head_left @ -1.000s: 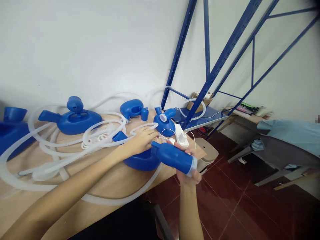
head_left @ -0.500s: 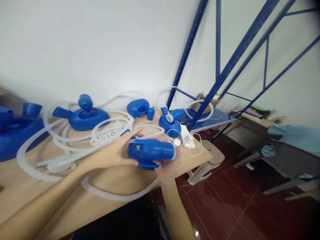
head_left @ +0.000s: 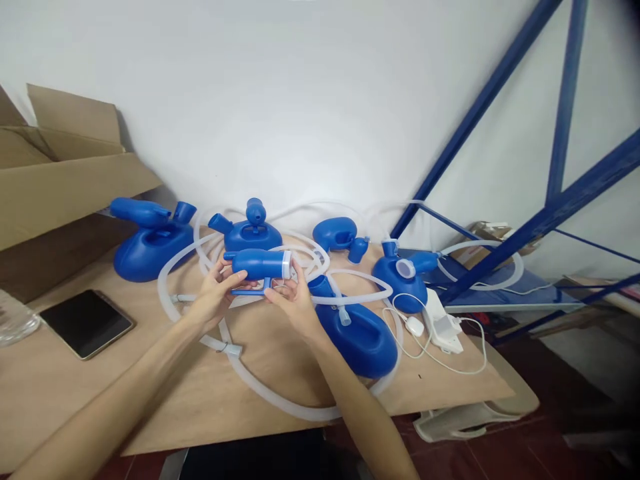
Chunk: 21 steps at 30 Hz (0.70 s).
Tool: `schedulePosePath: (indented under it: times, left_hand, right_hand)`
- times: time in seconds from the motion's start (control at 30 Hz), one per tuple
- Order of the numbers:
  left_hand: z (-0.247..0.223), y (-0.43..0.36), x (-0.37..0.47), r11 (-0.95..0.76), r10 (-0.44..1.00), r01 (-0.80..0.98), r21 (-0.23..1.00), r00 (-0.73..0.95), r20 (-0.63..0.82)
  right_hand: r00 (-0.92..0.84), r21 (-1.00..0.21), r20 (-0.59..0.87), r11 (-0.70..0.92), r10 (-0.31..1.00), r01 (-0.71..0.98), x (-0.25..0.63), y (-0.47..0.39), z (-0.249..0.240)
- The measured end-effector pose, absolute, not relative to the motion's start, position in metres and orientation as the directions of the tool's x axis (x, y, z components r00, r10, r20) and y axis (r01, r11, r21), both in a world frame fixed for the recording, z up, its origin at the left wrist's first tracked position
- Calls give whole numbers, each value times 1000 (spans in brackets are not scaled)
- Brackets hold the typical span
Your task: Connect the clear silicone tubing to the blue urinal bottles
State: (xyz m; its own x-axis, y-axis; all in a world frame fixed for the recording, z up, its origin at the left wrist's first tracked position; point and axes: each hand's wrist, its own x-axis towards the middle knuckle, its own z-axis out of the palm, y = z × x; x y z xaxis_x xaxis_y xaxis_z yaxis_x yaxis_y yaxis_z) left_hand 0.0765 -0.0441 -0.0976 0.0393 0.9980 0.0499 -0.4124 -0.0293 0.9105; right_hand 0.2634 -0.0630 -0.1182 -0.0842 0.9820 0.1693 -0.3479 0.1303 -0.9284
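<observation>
Above the table, a blue urinal cup [head_left: 257,264] lies sideways between my two hands, its white-rimmed end pointing right. My left hand [head_left: 216,295] is closed around the narrow end, thumb on its side. At the rimmed end, my right hand [head_left: 296,303] grips with fingers against the rim and the flat blue bracket below. Right of my hands, a blue urinal bottle [head_left: 367,340] lies on the table with a clear connector [head_left: 344,315] resting on it. A translucent hose [head_left: 280,402] loops below my hands.
More blue urinal bottles [head_left: 150,257] stand along the wall. A phone [head_left: 86,323] and an open cardboard box [head_left: 75,193] are on the left. On the right are a white power strip [head_left: 443,327] with cables, a blue metal rack [head_left: 480,113] and a stool [head_left: 475,417].
My view has turned left, bringing the box and phone into sight. Both hands have carried the cup leftward, away from the bottle. My left hand has closed on the narrow end.
</observation>
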Motion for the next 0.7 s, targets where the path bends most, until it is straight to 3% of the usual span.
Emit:
schedulePosePath:
  times: [0.23, 0.5, 0.6, 0.7]
  left_hand:
    - [-128, -39, 71, 30, 999, -444, 896, -1, -34]
    - [-136, -47, 83, -13, 992, -368, 930, -120, -34]
    - [-136, -47, 79, -41, 991, -329, 943, -134, -3]
    - [-135, -46, 71, -67, 987, -297, 952, -159, 20]
  right_hand:
    - [-334, -975, 218, 195, 917, -102, 266, -30, -127]
    - [-453, -936, 279, 346, 846, 69, 289, -25, -132]
    - [-484, -896, 317, 425, 816, 130, 288, -26, -131]
    - [-478, -777, 433, 585, 764, 231, 280, -26, -127]
